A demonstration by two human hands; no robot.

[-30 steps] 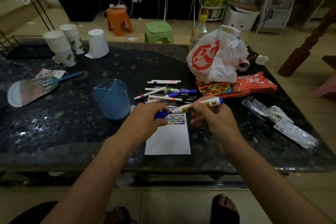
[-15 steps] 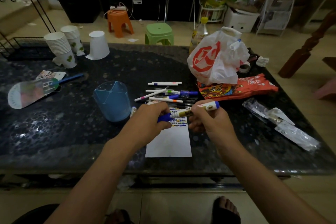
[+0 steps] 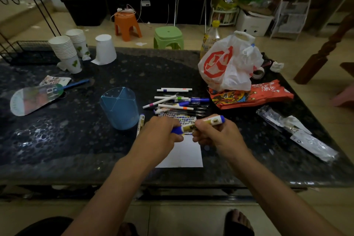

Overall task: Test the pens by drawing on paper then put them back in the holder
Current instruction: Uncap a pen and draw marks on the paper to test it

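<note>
I see a dark speckled worktop, stools at twelve o'clock; my left hand grips the marker's cap, my right hand its barrel.

Marker: white barrel, blue ends, held level above the paper; paper: white sheet, coloured test strokes along its far edge; holder: translucent blue cup, upright, left of the paper; loose pens: scattered beyond the paper.
</note>
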